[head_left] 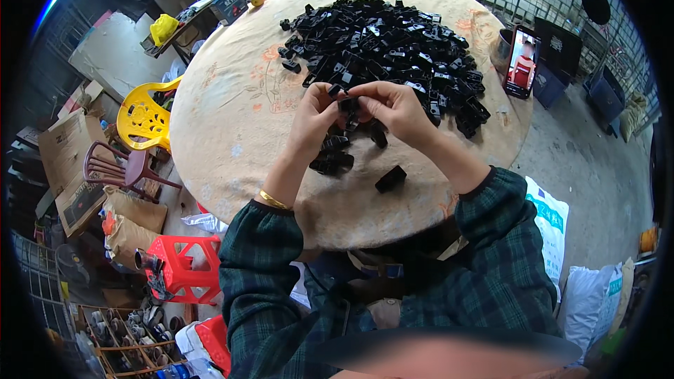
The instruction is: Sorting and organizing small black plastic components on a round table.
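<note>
My left hand and my right hand meet over the round table, fingers closed in a pinch. Between them they hold a small black plastic part; its exact kind is too small to make out. Just beyond the hands spreads a large heap of similar black plastic parts. Closer to me, beneath the hands, lie a few more black pieces, partly blurred. One single black block rests apart from them, nearer the table's front edge.
A pale patterned cloth covers the table. A phone stands upright at its right edge. To the left are a yellow chair, a brown chair and a red stool. White sacks stand at my right.
</note>
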### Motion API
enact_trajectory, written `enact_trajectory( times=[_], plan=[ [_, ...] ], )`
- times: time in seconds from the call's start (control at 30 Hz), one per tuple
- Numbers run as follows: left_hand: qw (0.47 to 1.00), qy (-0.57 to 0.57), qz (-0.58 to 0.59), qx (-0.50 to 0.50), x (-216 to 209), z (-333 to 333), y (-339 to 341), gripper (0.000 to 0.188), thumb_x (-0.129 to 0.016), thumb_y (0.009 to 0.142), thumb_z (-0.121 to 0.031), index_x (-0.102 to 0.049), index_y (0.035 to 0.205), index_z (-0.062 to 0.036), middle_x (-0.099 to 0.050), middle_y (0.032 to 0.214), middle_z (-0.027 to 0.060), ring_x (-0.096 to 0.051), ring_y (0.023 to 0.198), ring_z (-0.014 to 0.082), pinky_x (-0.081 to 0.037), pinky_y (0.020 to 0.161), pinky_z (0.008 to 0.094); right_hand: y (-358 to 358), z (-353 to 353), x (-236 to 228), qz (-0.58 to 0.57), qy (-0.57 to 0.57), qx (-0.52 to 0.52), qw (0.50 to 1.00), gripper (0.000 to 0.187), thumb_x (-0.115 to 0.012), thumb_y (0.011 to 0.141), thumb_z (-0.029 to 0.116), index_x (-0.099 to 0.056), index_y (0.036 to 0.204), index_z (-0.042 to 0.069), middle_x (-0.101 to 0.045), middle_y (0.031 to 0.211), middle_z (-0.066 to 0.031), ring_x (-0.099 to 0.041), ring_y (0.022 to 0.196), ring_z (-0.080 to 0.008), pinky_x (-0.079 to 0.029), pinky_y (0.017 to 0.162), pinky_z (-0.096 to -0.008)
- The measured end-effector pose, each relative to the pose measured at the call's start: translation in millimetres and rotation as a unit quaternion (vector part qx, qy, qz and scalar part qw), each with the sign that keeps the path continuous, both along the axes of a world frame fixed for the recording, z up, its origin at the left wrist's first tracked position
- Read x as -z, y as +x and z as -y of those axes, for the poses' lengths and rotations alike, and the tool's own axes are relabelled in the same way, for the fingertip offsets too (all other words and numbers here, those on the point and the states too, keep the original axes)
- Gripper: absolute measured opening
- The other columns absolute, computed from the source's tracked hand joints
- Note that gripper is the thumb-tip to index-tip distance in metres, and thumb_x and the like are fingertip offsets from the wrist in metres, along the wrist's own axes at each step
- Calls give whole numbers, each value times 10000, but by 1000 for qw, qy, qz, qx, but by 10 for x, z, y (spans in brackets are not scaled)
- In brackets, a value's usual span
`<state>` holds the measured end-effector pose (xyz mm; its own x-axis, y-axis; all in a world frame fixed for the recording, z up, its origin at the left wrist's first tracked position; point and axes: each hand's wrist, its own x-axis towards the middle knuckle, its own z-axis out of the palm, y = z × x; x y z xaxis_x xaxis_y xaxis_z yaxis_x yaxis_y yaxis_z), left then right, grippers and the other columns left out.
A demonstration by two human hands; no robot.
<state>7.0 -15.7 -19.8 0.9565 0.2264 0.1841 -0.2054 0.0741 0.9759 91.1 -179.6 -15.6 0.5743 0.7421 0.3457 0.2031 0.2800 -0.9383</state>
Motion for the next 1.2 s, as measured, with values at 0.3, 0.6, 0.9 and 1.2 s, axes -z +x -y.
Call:
enact_trajectory(
  times=[0.3, 0.6, 0.9, 1.2],
  plan=[
    [998, -27, 23, 45, -78, 209, -71, 442, -502, 912, -49, -345, 1324, -24, -542, 1122, 112, -584, 981, 151, -501, 845, 279, 44, -18, 10, -47, 36, 58, 997, 192, -524, 909, 53, -604, 1064, -25, -642, 910, -64, -618, 791, -101, -523, 709, -228],
    [995, -12, 84, -50, 28, 179, -48, 367, -622, 815, 41, -539, 1169, -10, -621, 1033, 79, -606, 923, 116, -513, 794, 229, 44, -32, 65, -124, -7, 33, 992, 152, -560, 902, 111, -612, 1006, 13, -635, 858, -19, -592, 737, -61, -485, 644, -192],
    [992, -37, 76, -94, 39, 382, -51, 383, -618, 843, -5, -524, 1213, 21, -638, 1022, 70, -584, 904, 81, -487, 801, 210, 115, -7, 88, -20, -63, 43, 997, 92, -585, 887, 100, -620, 926, 24, -620, 789, 6, -548, 673, -30, -456, 598, -174],
    [989, 97, 77, -82, -19, 279, -103, 293, -514, 929, -104, -505, 1195, 16, -616, 1050, 114, -597, 940, 140, -489, 847, 255, -8, -49, 50, 91, -59, 131, 985, 180, -699, 802, 94, -567, 895, 15, -588, 750, 1, -537, 671, -33, -451, 582, -180]
  ],
)
